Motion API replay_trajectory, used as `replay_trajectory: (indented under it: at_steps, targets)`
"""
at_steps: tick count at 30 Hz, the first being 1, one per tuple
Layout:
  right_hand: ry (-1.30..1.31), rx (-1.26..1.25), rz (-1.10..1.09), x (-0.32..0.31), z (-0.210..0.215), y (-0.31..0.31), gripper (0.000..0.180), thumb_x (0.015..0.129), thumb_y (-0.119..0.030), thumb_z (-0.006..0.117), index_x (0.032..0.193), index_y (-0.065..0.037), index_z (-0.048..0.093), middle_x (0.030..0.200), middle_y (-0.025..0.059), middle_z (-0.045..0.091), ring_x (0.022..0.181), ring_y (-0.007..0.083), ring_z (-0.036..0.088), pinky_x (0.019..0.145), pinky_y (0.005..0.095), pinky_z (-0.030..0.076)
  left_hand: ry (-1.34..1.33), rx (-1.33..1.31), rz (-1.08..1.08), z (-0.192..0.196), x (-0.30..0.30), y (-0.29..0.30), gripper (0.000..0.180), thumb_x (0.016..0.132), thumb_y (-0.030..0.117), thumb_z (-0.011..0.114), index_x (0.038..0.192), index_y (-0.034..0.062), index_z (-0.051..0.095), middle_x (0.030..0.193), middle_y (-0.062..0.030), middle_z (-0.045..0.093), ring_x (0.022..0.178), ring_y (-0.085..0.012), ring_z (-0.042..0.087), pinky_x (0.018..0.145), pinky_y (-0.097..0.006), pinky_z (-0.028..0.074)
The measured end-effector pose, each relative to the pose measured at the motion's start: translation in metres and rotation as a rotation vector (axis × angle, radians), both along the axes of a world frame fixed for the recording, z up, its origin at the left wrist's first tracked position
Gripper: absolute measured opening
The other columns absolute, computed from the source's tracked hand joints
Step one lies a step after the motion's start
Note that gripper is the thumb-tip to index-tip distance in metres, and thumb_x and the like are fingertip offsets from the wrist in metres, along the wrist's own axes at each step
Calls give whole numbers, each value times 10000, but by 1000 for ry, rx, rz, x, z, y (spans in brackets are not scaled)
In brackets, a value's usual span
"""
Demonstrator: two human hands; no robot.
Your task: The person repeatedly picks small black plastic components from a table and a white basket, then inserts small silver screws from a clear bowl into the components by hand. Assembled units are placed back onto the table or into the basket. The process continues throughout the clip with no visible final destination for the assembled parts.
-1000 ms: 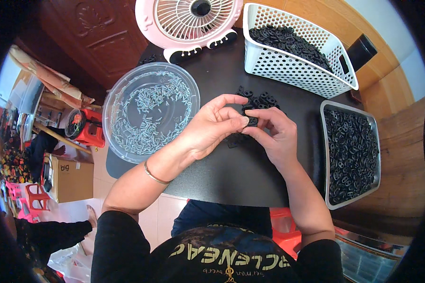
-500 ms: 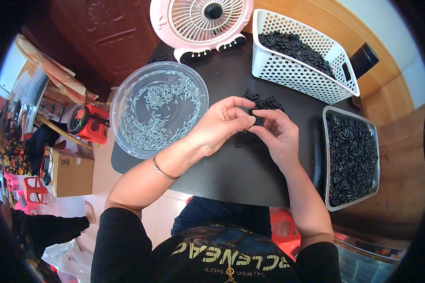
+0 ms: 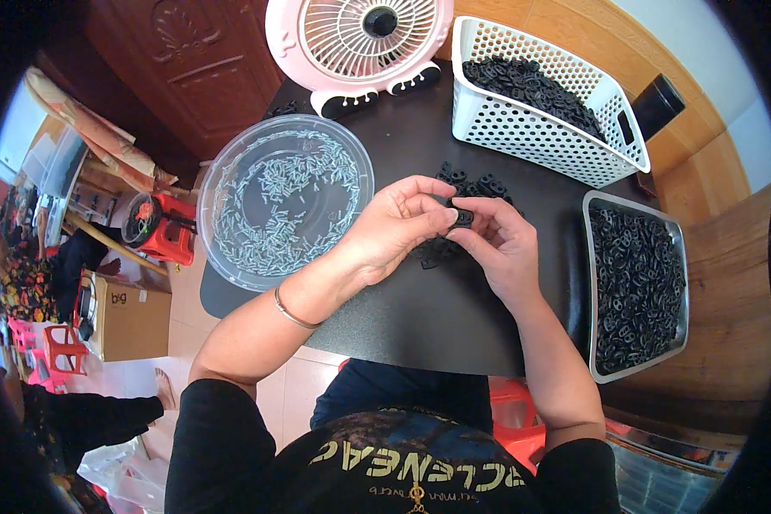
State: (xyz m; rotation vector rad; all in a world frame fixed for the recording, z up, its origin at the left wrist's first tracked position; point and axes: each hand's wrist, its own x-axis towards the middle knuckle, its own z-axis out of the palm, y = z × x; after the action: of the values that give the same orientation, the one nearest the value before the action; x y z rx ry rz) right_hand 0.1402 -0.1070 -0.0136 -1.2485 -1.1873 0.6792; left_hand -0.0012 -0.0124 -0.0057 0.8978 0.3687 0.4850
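A small black plastic piece with holes [image 3: 463, 219] is pinched in the fingertips of my right hand [image 3: 507, 248]. My left hand [image 3: 394, 224], a metal bangle on its wrist, meets it from the other side, thumb and forefinger closed at the piece. Whether a smaller part sits in the left fingertips is hidden. Just beyond and under the hands, a loose pile of similar black pieces [image 3: 487, 185] lies on the dark table [image 3: 385, 330]. Left of my left hand stands a round clear tub [image 3: 221, 264] with many small silvery pins in it.
A pink fan [image 3: 338, 81] stands at the far edge. At the far right are a white perforated basket [image 3: 522, 154] and, nearer, a metal tray [image 3: 593, 343], both full of black pieces. On the floor at left are a cardboard box [image 3: 133, 321], a red stool [image 3: 173, 236] and another person's foot [image 3: 164, 390].
The view has shifted slightly. Both hands stay together, and the black piece is tilted a little so that its holed face shows more.
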Motion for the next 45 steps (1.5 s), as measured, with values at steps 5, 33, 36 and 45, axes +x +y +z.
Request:
replay_trajectory:
  at_steps: [5, 33, 36, 45]
  targets:
    - [19, -14, 13, 0, 0, 0, 321, 685, -24, 710, 992, -44, 619, 781, -16, 514, 640, 42, 476, 581, 174, 416, -16, 2, -1, -2, 0, 0, 272, 818, 12, 570, 1078, 13, 490, 847, -38, 598, 771, -78, 567, 714, -191, 477]
    - [-303, 61, -149, -6, 7, 1, 308, 683, -48, 699, 984, -62, 635, 690, 27, 539, 583, 90, 517, 532, 217, 450, -47, -41, 70, -6, 3, -6, 284, 806, 17, 580, 1073, 27, 481, 742, -9, 581, 697, -53, 527, 644, -177, 432]
    - [-281, 64, -128, -5, 5, 2, 312, 704, -24, 673, 1011, -59, 626, 709, 33, 545, 611, 89, 524, 556, 220, 453, -37, -44, 98, -5, 4, -5, 251, 811, 16, 573, 1050, 23, 498, 751, -11, 580, 693, -53, 521, 641, -177, 433]
    - [50, -9, -6, 0, 5, -2, 266, 804, -1, 564, 1070, -17, 567, 831, 32, 576, 731, 83, 558, 665, 217, 465, 51, 290, 143, 4, 5, -8, 162, 796, -3, 593, 953, 15, 556, 861, -30, 595, 747, -55, 559, 679, -179, 459]
